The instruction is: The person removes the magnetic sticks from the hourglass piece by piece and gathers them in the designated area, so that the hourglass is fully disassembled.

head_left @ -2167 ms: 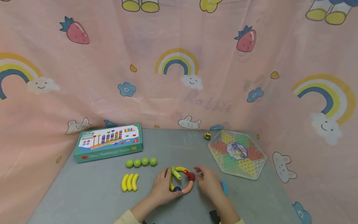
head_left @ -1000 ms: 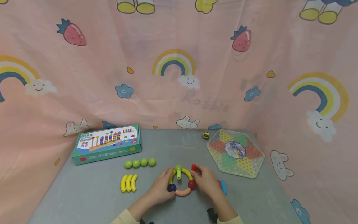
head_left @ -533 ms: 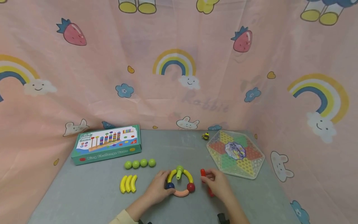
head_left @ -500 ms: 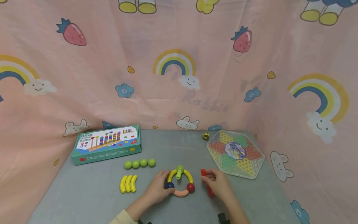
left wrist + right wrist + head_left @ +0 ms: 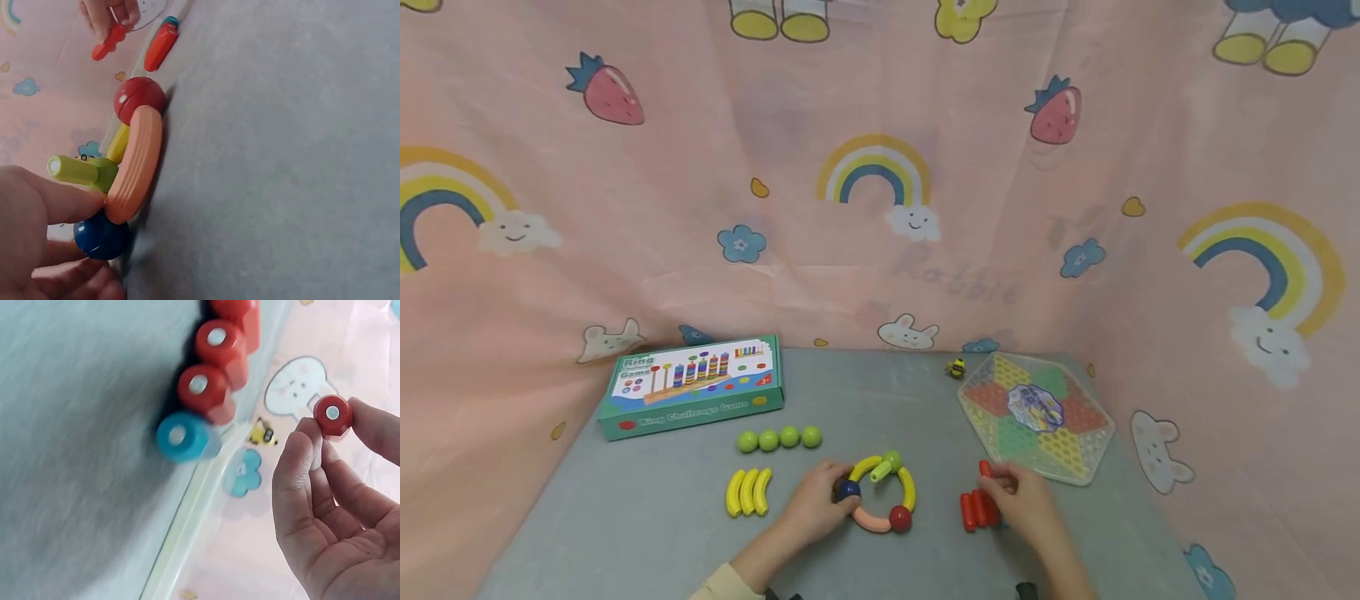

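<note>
A ring of curved yellow and peach pieces joined by balls lies on the grey table. My left hand (image 5: 816,504) holds its left side, thumb and fingers about the dark blue ball (image 5: 102,236). The peach piece (image 5: 136,164) runs from there to the red ball (image 5: 900,518). From the light green ball (image 5: 892,460) juts a short green rod (image 5: 880,472). Farther right, my right hand (image 5: 1030,504) pinches a red rod (image 5: 332,415) between thumb and fingertips, raised over several red rods (image 5: 975,510) in a row. A blue rod (image 5: 181,437) lies at that row's end.
Several green balls (image 5: 768,441) and three yellow curved pieces (image 5: 748,492) are lined up on the left. A green game box (image 5: 692,387) stands behind them. At the back right are a hexagonal game board (image 5: 1037,417) and a small bee figure (image 5: 956,368).
The red rod that was on the red ball is off it; my right hand has carried it rightward over the red row. The ring has turned and shifted slightly left under my left hand.
</note>
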`<action>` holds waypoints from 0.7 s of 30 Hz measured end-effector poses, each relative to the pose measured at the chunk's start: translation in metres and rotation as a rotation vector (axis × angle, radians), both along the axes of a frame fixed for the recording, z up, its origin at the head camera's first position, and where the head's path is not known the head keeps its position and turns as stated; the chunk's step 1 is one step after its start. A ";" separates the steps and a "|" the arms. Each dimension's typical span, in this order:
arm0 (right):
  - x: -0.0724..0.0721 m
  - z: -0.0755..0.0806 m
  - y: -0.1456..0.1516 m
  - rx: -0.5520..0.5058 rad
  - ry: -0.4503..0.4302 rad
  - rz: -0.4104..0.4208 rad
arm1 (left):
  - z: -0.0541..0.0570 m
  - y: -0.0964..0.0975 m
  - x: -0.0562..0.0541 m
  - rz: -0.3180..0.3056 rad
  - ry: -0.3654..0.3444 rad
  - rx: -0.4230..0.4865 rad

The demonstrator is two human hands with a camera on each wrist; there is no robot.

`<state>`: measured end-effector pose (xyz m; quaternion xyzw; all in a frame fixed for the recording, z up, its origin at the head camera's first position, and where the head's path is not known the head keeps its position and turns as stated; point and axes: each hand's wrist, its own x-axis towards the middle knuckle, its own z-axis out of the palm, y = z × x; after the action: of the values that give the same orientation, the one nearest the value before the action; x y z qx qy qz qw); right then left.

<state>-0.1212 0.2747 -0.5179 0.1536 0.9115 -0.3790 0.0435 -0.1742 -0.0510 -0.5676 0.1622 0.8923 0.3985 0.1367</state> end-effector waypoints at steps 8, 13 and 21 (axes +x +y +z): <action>0.007 -0.010 0.023 0.055 -0.051 -0.046 | -0.001 0.000 0.002 0.047 0.011 -0.025; 0.011 -0.018 0.036 0.066 -0.090 -0.064 | -0.001 0.000 0.001 0.064 0.039 -0.010; 0.014 -0.024 0.043 0.076 -0.177 -0.054 | -0.003 0.002 0.001 0.114 0.105 0.042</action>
<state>-0.1073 0.3178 -0.5420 0.2127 0.9134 -0.3300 0.1078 -0.1736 -0.0495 -0.5704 0.1345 0.8974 0.4153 0.0633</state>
